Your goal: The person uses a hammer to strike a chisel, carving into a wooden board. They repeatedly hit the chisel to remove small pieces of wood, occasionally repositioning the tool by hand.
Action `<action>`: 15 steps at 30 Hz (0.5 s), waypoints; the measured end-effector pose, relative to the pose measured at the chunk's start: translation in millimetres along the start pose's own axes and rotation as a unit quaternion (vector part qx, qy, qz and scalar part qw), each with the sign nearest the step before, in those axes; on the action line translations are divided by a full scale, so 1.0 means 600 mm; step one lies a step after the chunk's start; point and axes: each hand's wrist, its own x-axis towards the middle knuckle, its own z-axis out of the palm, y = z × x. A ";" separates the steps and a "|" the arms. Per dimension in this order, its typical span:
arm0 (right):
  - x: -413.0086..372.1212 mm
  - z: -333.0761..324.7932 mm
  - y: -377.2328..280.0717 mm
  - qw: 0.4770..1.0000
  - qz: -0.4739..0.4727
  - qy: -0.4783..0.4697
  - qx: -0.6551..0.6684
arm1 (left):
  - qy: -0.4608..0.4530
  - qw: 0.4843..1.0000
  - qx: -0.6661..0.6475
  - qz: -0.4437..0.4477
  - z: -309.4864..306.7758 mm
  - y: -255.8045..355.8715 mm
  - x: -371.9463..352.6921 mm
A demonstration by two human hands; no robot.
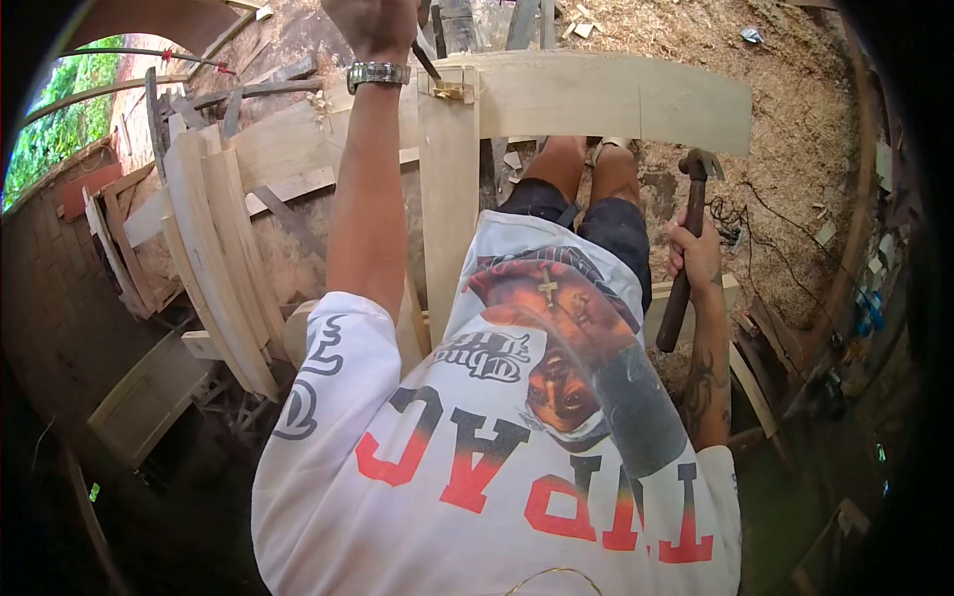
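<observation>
Spanning one o'clock, a curved board (pixel 686 99) meets a straight plank (pixel 447 189) at twelve, apparently backing its end. At three, a hammer (pixel 680 295) stands head-up, the right hand (pixel 703 255) curled around mid-handle, likely for balance. At twelve, the left hand (pixel 373 27), fingers partly cropped, seems wrapped around a slanted chisel-like tool (pixel 426 61).

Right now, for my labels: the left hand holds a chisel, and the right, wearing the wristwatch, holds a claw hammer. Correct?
Not quite: in the head view, the wristwatch is at the wrist of the left hand, not the right hand. The chisel and claw hammer are as you say.
</observation>
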 end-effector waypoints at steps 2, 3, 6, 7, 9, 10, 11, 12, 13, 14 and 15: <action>0.004 0.003 -0.008 1.000 0.002 0.005 -0.021 | 0.009 1.000 0.012 -0.024 0.004 0.022 -0.005; 0.010 0.006 -0.015 0.999 -0.011 -0.002 -0.032 | 0.006 1.000 0.006 -0.011 0.002 0.020 -0.003; 0.019 0.018 -0.038 0.998 -0.038 -0.021 -0.052 | -0.001 1.000 -0.008 0.012 0.000 0.010 0.001; 0.020 0.028 -0.051 0.998 -0.040 -0.025 -0.050 | -0.001 1.000 -0.008 0.012 -0.001 0.007 0.002; 0.031 0.049 -0.074 0.996 -0.058 -0.038 -0.053 | 0.003 1.000 0.004 0.016 -0.004 0.002 0.006; 0.041 0.059 -0.083 0.995 -0.073 -0.045 -0.058 | 0.005 1.000 0.015 0.020 -0.001 0.000 0.007; 0.046 0.071 -0.095 0.993 -0.087 -0.052 -0.063 | 0.008 0.999 0.026 0.023 0.001 -0.004 0.006; 0.049 0.087 -0.115 0.989 -0.114 -0.056 -0.072 | -0.001 1.000 0.002 0.025 0.005 -0.011 0.008; 0.045 0.108 -0.147 0.985 -0.141 -0.060 -0.080 | -0.006 0.999 0.036 0.039 0.010 -0.014 0.008; 0.039 0.129 -0.184 0.980 -0.167 -0.065 -0.088 | -0.012 0.996 0.070 0.053 0.016 -0.014 0.008; 0.034 0.147 -0.230 0.964 -0.230 -0.067 -0.116 | -0.018 0.992 0.103 0.068 0.021 -0.012 0.011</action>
